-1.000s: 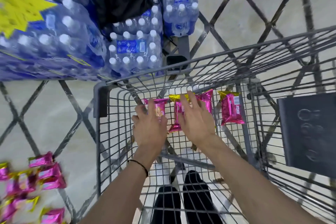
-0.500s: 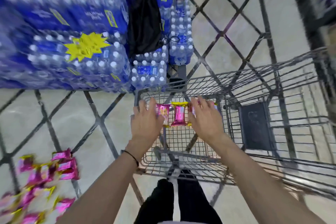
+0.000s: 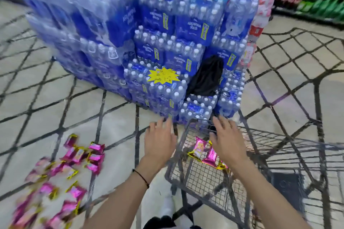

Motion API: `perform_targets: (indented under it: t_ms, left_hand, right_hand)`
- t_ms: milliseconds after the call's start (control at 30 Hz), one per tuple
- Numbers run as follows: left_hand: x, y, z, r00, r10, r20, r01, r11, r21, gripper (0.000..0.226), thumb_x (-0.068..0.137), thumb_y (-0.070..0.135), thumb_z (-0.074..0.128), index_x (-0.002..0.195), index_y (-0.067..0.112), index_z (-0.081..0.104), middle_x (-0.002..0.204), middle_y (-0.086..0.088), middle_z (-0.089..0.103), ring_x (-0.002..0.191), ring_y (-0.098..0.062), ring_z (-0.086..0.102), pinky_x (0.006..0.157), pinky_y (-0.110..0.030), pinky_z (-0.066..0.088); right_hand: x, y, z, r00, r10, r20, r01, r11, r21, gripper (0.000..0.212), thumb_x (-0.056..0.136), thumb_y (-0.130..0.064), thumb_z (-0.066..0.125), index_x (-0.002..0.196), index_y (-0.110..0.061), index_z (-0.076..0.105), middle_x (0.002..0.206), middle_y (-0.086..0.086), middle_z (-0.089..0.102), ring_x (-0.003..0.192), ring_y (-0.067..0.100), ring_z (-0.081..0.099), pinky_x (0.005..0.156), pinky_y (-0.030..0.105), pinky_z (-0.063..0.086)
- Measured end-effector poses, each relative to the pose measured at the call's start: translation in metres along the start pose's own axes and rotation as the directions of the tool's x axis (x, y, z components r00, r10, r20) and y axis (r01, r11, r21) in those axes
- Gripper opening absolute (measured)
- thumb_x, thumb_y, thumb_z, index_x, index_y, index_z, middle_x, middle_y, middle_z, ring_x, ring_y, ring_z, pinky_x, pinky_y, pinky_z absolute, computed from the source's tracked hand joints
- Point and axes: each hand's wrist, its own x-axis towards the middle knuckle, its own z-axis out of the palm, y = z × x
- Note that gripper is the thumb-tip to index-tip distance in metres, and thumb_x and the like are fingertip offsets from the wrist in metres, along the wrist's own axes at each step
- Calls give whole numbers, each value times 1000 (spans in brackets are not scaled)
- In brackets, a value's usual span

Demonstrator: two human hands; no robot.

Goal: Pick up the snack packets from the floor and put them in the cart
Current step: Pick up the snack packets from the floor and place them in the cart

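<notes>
I log: left hand (image 3: 160, 141), fingers spread, holding nothing, over the cart's (image 3: 202, 174) left corner. Right hand (image 3: 226, 141), flat, also holding nothing, above the basket, apart from the left. Pink packets in the cart (image 3: 200, 148) lie between and below both hands. Packets on the floor (image 3: 74, 163) lie scattered well left of my left hand.

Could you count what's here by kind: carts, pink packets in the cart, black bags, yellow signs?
Grey wire shopping cart: 1
Shiny pink snack packets inside it: 2 showing
Black cloth bag: 1
Yellow starburst sign: 1
Total: 5
Pink packets on the floor: too blurred to count.
</notes>
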Motion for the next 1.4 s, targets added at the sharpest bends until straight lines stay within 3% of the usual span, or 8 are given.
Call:
perform_targets:
  t_ms: [167, 300, 600, 767, 900, 1033, 1233, 1400]
  left_hand:
    - [-56, -58, -32, 964, -249, -96, 254, 967, 33, 49, 83, 34, 59, 130, 18, 55, 125, -6, 58, 109, -34, 54, 84, -45, 48]
    - [-115, -93, -51, 891, -425, -160, 430, 903, -9, 47, 85, 35, 56, 128, 16, 54, 123, -6, 58, 112, -33, 54, 80, -45, 50]
    - [-272, -172, -62, 596, -779, -195, 784, 617, -67, 62, 92, 45, 50, 147, 18, 42, 145, -10, 49, 131, -38, 44, 99, -52, 44]
    - [-336, -216, -60, 465, -865, -187, 868, 487, -97, 60, 90, 41, 55, 145, 19, 44, 136, -8, 53, 120, -34, 49, 90, -46, 48]
    - [-368, -259, -63, 433, -889, -150, 886, 451, -110, 54, 93, 41, 51, 142, 19, 43, 135, -7, 53, 120, -32, 50, 92, -46, 48]
    - [-390, -309, -63, 399, -909, -121, 900, 414, -134, 51, 91, 37, 53, 138, 20, 46, 135, -4, 55, 119, -30, 51, 94, -44, 47]
    - [-404, -372, -62, 390, -918, -75, 908, 397, -136, 49, 91, 38, 49, 137, 20, 46, 134, -4, 54, 114, -30, 52, 86, -41, 50]
    - [-395, -421, -52, 381, -924, -19, 911, 379, -165, 46, 93, 37, 49, 135, 19, 47, 132, -6, 54, 110, -32, 54, 83, -43, 52]
  right_hand:
    - [16, -66, -10, 965, -262, -28, 262, 965, 6, 57, 89, -30, 64, 141, -12, 49, 146, 15, 48, 127, 41, 45, 102, 52, 45]
    - [9, -122, -8, 876, -481, -29, 482, 875, 46, 63, 81, -26, 70, 139, -8, 51, 141, 18, 50, 123, 44, 47, 99, 54, 47]
    - [-62, -255, 4, 633, -774, -18, 772, 628, 100, 56, 83, -26, 69, 136, -14, 54, 140, 11, 52, 121, 37, 50, 89, 49, 51]
    - [-103, -328, 24, 497, -867, 32, 861, 498, 102, 57, 84, -25, 68, 137, -14, 51, 139, 11, 52, 122, 38, 48, 83, 49, 53]
    - [-129, -395, 40, 436, -896, 82, 892, 443, 92, 55, 91, -31, 57, 143, -19, 44, 146, 6, 45, 130, 34, 41, 90, 48, 50]
    - [-148, -453, 54, 397, -912, 100, 910, 405, 85, 51, 90, -27, 59, 139, -19, 47, 144, 7, 47, 127, 34, 44, 88, 47, 51]
    - [-153, -514, 71, 397, -907, 144, 908, 410, 79, 54, 93, -32, 57, 144, -21, 43, 147, 6, 45, 129, 34, 42, 93, 48, 49]
    - [-135, -549, 94, 408, -888, 213, 902, 428, 55, 57, 94, -31, 54, 147, -21, 39, 147, 7, 44, 128, 35, 44, 87, 48, 51]
